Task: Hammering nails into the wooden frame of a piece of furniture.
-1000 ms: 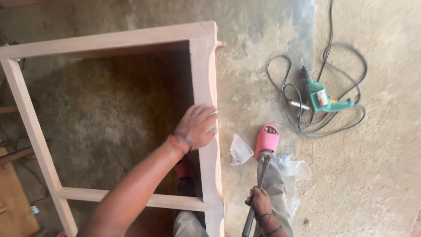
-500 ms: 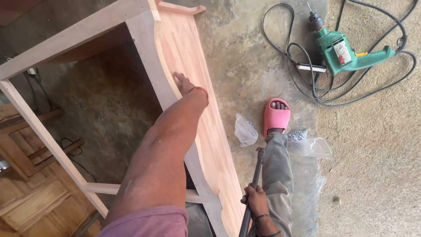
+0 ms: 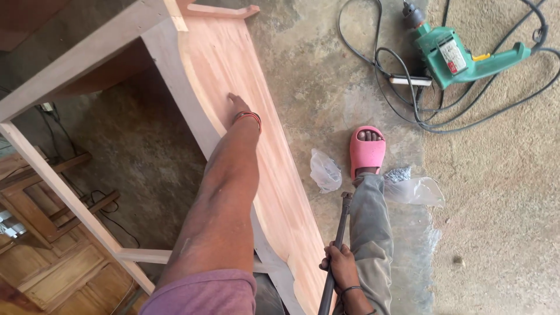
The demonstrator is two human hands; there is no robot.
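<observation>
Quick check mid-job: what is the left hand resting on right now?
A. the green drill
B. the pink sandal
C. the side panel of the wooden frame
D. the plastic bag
C: the left hand lies flat on the wooden side panel, far from the green drill.

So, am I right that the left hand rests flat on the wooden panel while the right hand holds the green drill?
Not quite: the head view shows the right hand holding a dark metal rod; the green drill lies untouched on the floor. The left hand does rest on the wooden panel.
</observation>
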